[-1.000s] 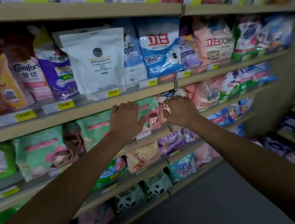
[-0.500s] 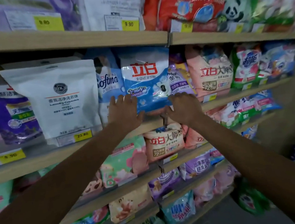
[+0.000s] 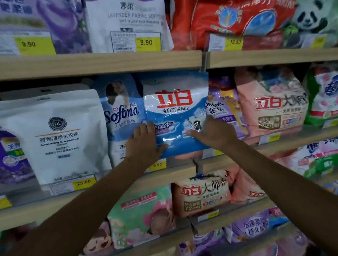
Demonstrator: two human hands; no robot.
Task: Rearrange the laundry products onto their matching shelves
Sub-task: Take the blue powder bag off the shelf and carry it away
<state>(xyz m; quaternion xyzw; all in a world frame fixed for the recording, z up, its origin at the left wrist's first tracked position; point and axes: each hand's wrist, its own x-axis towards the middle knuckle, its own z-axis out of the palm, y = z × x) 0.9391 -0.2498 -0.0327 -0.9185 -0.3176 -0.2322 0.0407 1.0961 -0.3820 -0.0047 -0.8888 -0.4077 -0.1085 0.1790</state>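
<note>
A blue and white detergent bag with red characters (image 3: 177,105) stands upright on the middle shelf (image 3: 98,187), where two shelf sections meet. My left hand (image 3: 144,143) grips its lower left edge and my right hand (image 3: 213,132) grips its lower right edge. To its left stand a blue Softma pouch (image 3: 120,116) and a white laundry capsules pouch (image 3: 58,137). A purple Comfort bag (image 3: 223,108) and a pink bag (image 3: 271,102) are on its right. The blue bag's bottom overhangs the shelf's front edge.
The shelf above (image 3: 92,62) carries purple softener bags, a red bag (image 3: 240,6) and a green panda bag (image 3: 315,12). Lower shelves hold a green bag (image 3: 140,216), peach bags (image 3: 201,194) and purple pouches (image 3: 250,226). Yellow price tags line the shelf edges.
Both hands rose from the lower shelf up to the middle shelf and closed on the blue bag's bottom corners. The view came closer and tilted upward.
</note>
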